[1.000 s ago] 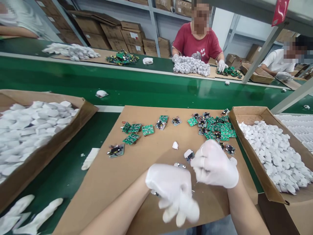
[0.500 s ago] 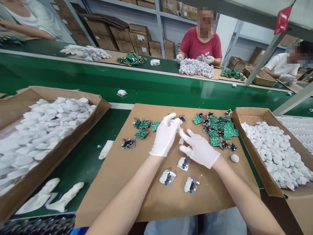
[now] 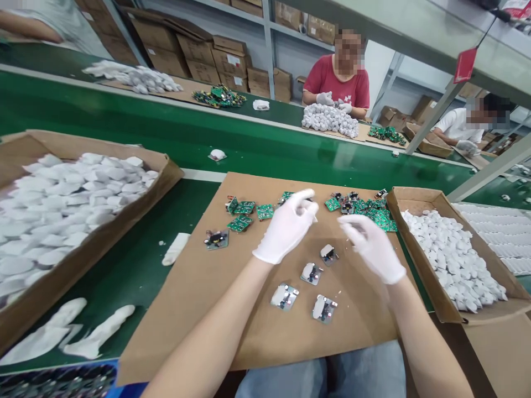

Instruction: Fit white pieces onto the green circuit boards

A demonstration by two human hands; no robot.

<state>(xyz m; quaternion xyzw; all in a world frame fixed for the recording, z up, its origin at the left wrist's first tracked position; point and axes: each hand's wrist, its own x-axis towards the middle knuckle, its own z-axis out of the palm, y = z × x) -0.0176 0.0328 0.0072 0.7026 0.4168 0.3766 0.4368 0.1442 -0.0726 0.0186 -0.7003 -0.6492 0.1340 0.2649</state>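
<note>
My left hand (image 3: 288, 226), in a white glove, is above the cardboard sheet (image 3: 232, 298). Its fingers are bent and apart, with nothing visible in them, near green circuit boards (image 3: 264, 211) at the back. My right hand (image 3: 375, 246), gloved too and slightly blurred, hovers right of centre with its fingers loosely stretched, in front of a pile of circuit boards (image 3: 384, 221). Between my hands and my lap lie several boards with a white pad on top; the farthest board (image 3: 329, 254) is closest to my right hand. One board (image 3: 216, 240) lies apart at left.
Cardboard trays of white pieces stand left (image 3: 83, 204) and right (image 3: 454, 260). White finger covers (image 3: 99, 334) lie at lower left. Beyond the green barrier (image 3: 166, 132), a person in red (image 3: 338, 83) works behind a white heap (image 3: 329, 120); others sit to both sides.
My hands have parted; the right one has moved right, and the left a little right. A padded board formerly hidden by my right hand now shows. The view has shifted slightly.
</note>
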